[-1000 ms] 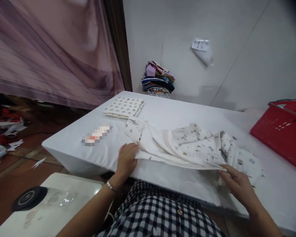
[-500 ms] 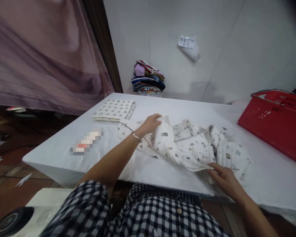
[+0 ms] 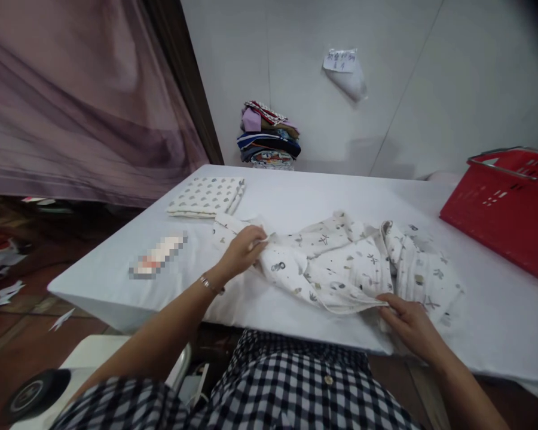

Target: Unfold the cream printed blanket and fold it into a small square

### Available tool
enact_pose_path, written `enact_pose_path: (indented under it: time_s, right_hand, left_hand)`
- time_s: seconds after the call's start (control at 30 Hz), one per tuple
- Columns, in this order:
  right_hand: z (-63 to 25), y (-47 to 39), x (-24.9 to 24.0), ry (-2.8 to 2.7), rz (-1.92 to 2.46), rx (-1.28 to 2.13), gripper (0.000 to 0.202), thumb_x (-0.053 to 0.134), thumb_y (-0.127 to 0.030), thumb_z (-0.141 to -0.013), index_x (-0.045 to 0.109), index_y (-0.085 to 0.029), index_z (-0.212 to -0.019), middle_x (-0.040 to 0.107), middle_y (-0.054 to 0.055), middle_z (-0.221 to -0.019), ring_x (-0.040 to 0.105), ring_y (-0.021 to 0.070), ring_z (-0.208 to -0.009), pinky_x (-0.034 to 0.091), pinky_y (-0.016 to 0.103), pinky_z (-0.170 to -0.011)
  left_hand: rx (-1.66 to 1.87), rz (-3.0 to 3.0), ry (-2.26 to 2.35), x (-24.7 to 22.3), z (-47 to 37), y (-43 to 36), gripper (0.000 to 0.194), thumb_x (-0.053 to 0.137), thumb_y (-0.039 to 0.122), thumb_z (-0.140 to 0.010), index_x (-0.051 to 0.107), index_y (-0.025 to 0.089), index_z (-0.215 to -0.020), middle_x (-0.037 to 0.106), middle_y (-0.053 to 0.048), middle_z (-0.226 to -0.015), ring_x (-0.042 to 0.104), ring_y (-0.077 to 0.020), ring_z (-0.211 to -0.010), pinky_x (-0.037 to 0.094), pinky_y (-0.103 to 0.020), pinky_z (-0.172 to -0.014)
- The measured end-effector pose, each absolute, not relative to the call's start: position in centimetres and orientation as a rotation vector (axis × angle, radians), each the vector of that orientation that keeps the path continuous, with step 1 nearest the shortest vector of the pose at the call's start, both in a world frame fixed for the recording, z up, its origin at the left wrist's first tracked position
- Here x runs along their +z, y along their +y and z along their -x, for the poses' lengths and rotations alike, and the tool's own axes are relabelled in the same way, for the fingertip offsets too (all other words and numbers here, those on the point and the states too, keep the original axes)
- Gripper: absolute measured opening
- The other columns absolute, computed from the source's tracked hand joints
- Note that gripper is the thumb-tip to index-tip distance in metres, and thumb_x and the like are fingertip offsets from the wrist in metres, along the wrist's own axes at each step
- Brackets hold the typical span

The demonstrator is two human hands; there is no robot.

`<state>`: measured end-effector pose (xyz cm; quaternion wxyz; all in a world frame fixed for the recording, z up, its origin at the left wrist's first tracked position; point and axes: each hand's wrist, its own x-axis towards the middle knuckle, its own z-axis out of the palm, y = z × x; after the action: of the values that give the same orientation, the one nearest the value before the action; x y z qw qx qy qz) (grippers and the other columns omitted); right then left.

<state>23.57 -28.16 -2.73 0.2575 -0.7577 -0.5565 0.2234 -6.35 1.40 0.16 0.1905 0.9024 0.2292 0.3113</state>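
We see a cream muslin cloth (image 3: 349, 266) printed with small grey, tan and dark motifs spread on the white tabletop (image 3: 305, 197). At the far left corner we see a folded white cloth (image 3: 207, 196) bearing rows of small grey shapes. Against the off-white wall (image 3: 412, 77) we note a stack of folded fabrics (image 3: 269, 134) in lilac, navy, brown, red and orange prints. At right we see a red plastic basket (image 3: 504, 206) with a grey metal handle. We see a mauve curtain (image 3: 80, 101) at left, a black-and-white gingham shirt (image 3: 296, 394) in the foreground, and a silver bracelet (image 3: 205, 282) on the left wrist.
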Motion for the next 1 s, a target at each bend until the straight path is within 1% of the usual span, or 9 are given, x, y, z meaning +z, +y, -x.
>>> enact_pose_path:
  time_s: [0.17,0.23,0.37,0.47,0.6,0.73,0.8,0.9,1.0]
  right_hand:
    - [-23.8,-27.9,-3.3,-1.538,2.065,0.603,0.035,0.041,-0.044,-0.088,0.065,-0.022,-0.102,0.071,0.002,-0.082,0.064,0.0194,-0.075,0.046,0.026,-0.067]
    - [-23.9,-27.7,-3.4,-1.556,2.064,0.599,0.035,0.042,-0.044,-0.088,0.065,-0.023,-0.102,0.071,0.002,-0.084,0.064,0.0197,-0.076,0.047,0.026,-0.068]
    - [-23.9,-27.2,-3.2,-1.587,2.068,0.601,0.036,0.041,-0.045,-0.088,0.065,-0.023,-0.101,0.070,0.002,-0.085,0.063,0.0202,-0.077,0.046,0.028,-0.069]
    - [-23.6,-27.2,-3.1,-1.598,2.079,0.591,0.035,0.040,-0.045,-0.088,0.064,-0.022,-0.099,0.070,0.002,-0.082,0.063,0.0200,-0.074,0.045,0.028,-0.068]
    - [-23.0,-27.3,-2.8,-1.570,2.115,0.536,0.034,0.040,-0.046,-0.087,0.064,-0.022,-0.096,0.068,0.001,-0.074,0.062,0.0197,-0.069,0.045,0.028,-0.064]
    - [-22.7,-27.4,-2.8,-1.579,2.124,0.501,0.033,0.040,-0.043,-0.086,0.064,-0.022,-0.093,0.069,0.002,-0.075,0.063,0.0201,-0.069,0.045,0.028,-0.064]
    - [-22.7,-27.4,-2.9,-1.581,2.138,0.502,0.033,0.039,-0.042,-0.086,0.064,-0.022,-0.094,0.068,0.002,-0.073,0.063,0.0199,-0.068,0.044,0.028,-0.063]
    - [-22.8,-27.3,-2.9,-1.588,2.132,0.517,0.032,0.039,-0.041,-0.086,0.064,-0.022,-0.093,0.068,0.002,-0.073,0.062,0.0191,-0.067,0.044,0.027,-0.063]
    - [-23.0,-27.1,-2.8,-1.609,2.099,0.507,0.031,0.040,-0.040,-0.086,0.065,-0.022,-0.093,0.069,0.001,-0.074,0.063,0.0178,-0.067,0.044,0.025,-0.062]
  left_hand:
    - [0.648,-2.336,0.994,-4.4,13.7,-3.3,0.016,0.048,0.034,-0.086,0.054,0.020,-0.090,0.061,-0.002,-0.083,0.056,-0.0150,-0.075,0.047,-0.028,-0.071]
    - [0.711,-2.238,1.071,-5.1,14.5,-4.5,0.017,0.048,0.035,-0.086,0.054,0.019,-0.089,0.061,-0.002,-0.082,0.057,-0.0152,-0.076,0.047,-0.028,-0.072]
    - [1.024,-2.183,0.982,-2.3,12.6,-4.8,0.016,0.048,0.032,-0.087,0.056,0.019,-0.093,0.062,-0.004,-0.095,0.057,-0.0161,-0.091,0.045,-0.029,-0.083]
    - [1.059,-2.245,0.875,1.4,9.1,-3.7,0.017,0.048,0.031,-0.087,0.057,0.019,-0.095,0.063,-0.003,-0.093,0.057,-0.0154,-0.087,0.045,-0.027,-0.080]
    - [0.688,-2.462,0.874,3.4,3.2,-1.2,0.018,0.044,0.030,-0.089,0.057,0.019,-0.092,0.065,-0.004,-0.095,0.059,-0.0171,-0.086,0.045,-0.028,-0.076]
    - [0.060,-2.662,0.995,2.0,-0.6,0.4,0.020,0.042,0.027,-0.089,0.058,0.017,-0.095,0.066,-0.009,-0.095,0.061,-0.0220,-0.085,0.045,-0.032,-0.073]
    - [-0.050,-2.724,1.015,1.0,-0.9,0.6,0.022,0.040,0.026,-0.089,0.058,0.016,-0.096,0.067,-0.011,-0.095,0.061,-0.0240,-0.086,0.045,-0.035,-0.075]
    - [0.105,-2.767,1.022,0.4,0.6,0.3,0.020,0.041,0.025,-0.089,0.058,0.015,-0.093,0.066,-0.011,-0.093,0.060,-0.0253,-0.089,0.045,-0.039,-0.080]
    - [0.434,-2.657,0.897,0.5,4.1,-0.7,0.018,0.042,0.027,-0.090,0.057,0.018,-0.093,0.065,-0.008,-0.096,0.058,-0.0228,-0.093,0.045,-0.040,-0.085]
